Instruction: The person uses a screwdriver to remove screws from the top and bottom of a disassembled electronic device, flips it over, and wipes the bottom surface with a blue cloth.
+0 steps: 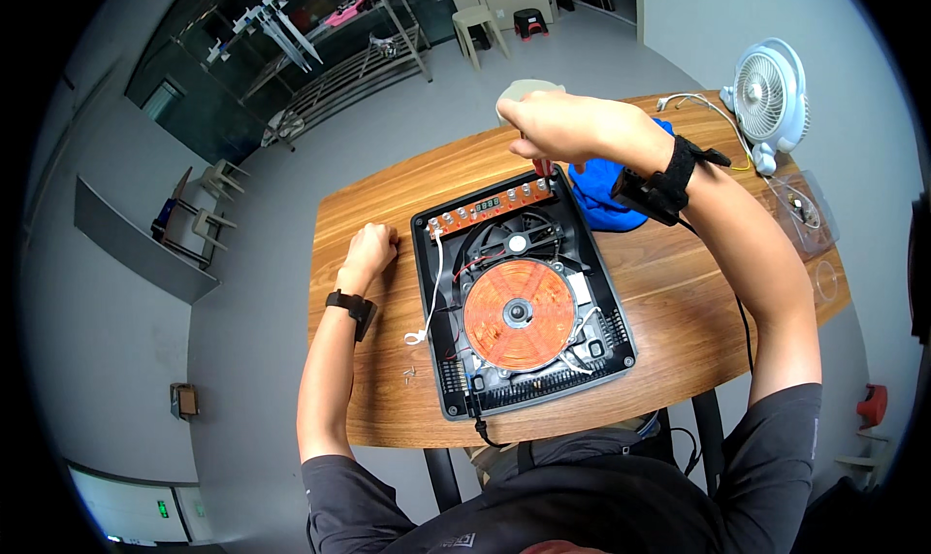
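Note:
An opened induction cooker (621, 345) lies on the table, its round copper coil (497, 313) and black fan (504, 239) exposed. Along its far edge runs an orange control board (485, 210) with a small display and several buttons. Above the right end of that board, my right hand (558, 127) is closed round a screwdriver with a red handle (543, 168); the hand hides most of it. My left hand (369, 250) rests curled on the tabletop, left of the cooker, and nothing shows in it. A white cable (438, 282) runs from the board to a loose connector over the left edge.
Small screws (408, 373) lie left of the cooker. A blue cloth (606, 195) bunches at its right. A white fan (766, 96) and a clear plastic box (803, 214) stand on the right of the wooden table (669, 273). Beyond it are a stool (478, 20) and a metal rack (349, 83).

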A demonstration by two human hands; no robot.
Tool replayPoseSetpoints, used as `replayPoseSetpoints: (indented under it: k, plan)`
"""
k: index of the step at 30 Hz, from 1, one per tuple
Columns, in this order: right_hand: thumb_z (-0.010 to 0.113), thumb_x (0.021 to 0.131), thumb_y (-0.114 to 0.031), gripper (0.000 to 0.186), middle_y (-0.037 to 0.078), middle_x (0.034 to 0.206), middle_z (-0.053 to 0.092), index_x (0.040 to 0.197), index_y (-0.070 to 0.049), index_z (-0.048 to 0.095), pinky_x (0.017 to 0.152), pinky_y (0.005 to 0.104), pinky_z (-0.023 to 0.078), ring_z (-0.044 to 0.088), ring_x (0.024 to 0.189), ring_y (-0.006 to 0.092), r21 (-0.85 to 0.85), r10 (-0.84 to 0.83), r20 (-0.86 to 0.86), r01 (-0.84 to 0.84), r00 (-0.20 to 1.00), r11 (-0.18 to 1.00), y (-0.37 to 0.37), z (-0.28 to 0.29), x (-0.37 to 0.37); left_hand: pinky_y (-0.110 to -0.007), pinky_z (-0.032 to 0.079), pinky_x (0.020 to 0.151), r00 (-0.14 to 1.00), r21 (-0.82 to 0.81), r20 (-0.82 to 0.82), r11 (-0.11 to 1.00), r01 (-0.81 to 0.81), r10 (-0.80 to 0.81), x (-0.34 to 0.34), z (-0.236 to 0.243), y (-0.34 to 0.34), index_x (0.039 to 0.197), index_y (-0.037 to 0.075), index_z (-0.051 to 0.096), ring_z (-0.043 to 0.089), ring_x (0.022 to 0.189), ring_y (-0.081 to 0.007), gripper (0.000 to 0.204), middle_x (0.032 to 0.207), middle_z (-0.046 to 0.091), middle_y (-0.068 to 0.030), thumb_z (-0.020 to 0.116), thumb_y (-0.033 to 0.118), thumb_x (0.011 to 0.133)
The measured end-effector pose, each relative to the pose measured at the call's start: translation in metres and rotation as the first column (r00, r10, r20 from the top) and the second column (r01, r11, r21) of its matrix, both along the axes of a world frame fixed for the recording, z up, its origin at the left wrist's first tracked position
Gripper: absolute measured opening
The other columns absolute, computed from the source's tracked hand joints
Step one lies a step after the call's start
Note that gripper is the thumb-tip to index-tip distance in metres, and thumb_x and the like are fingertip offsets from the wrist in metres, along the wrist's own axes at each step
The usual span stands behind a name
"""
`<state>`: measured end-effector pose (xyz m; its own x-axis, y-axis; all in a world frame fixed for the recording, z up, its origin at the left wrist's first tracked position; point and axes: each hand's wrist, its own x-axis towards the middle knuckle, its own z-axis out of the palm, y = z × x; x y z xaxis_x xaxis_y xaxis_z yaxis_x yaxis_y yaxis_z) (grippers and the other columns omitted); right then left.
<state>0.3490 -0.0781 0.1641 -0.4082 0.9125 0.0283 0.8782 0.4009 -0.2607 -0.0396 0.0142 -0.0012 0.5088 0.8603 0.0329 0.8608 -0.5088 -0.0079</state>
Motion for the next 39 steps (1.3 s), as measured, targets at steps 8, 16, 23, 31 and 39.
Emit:
replayPoseSetpoints:
  k: [8,16,23,31,39]
  plan:
    - [0.063,0.096,-0.009,0.024,0.022,0.090,0.074,0.110,0.006,0.050,0.053,0.0411,0.059,0.074,0.065,0.0336,0.004,0.011,-0.031,-0.011,0.999,1.000,0.001,-0.004,0.005,-0.045,0.060,0.082,0.979,-0.056,0.194,0.995,0.079,-0.066,0.000,0.028,-0.004,0.096,0.002,0.080,0.074,0.089,-0.0390,0.015,0.093,0.076,-0.0227,0.070,0.006,0.086]
    - [0.071,0.086,-0.008,0.021,0.020,0.090,0.074,0.100,0.005,0.062,0.065,0.0428,0.060,0.074,0.073,0.0367,-0.067,-0.018,-0.010,0.017,1.000,0.998,-0.020,0.013,0.008,-0.037,0.060,0.077,0.924,-0.141,0.325,0.956,0.258,-0.202,0.056,0.083,-0.049,0.101,-0.001,0.079,0.077,0.082,-0.0277,0.015,0.090,0.077,-0.0192,0.076,0.007,0.089]
    - [0.075,0.084,-0.009,0.021,0.018,0.090,0.076,0.097,0.005,0.069,0.078,0.0413,0.061,0.076,0.087,0.0336,0.014,0.026,0.083,-0.028,0.996,1.000,-0.024,0.010,0.006,-0.033,0.061,0.071,0.920,-0.269,0.364,0.929,0.253,-0.145,0.094,0.100,-0.070,0.101,-0.003,0.077,0.078,0.076,-0.0204,0.016,0.085,0.079,-0.0160,0.076,0.010,0.092]
    - [0.079,0.091,-0.025,0.029,0.018,0.099,0.073,0.104,0.000,0.071,0.084,0.0414,0.057,0.072,0.094,0.0343,0.154,0.083,-0.146,-0.061,0.986,0.986,-0.031,0.027,0.017,-0.035,0.058,0.067,0.896,-0.191,0.416,0.948,0.256,-0.157,0.105,0.092,-0.074,0.098,-0.001,0.075,0.075,0.072,-0.0216,0.013,0.081,0.076,-0.0149,0.075,0.010,0.093]
    - [0.079,0.091,-0.030,0.034,0.018,0.101,0.072,0.108,-0.001,0.072,0.087,0.0410,0.056,0.071,0.097,0.0340,0.222,0.232,-0.253,-0.177,0.939,0.959,-0.035,0.020,0.011,-0.046,0.055,0.069,0.911,0.051,0.284,0.954,0.297,-0.299,0.107,0.083,-0.076,0.100,0.002,0.071,0.071,0.076,-0.0386,0.020,0.081,0.073,-0.0194,0.074,0.022,0.096]
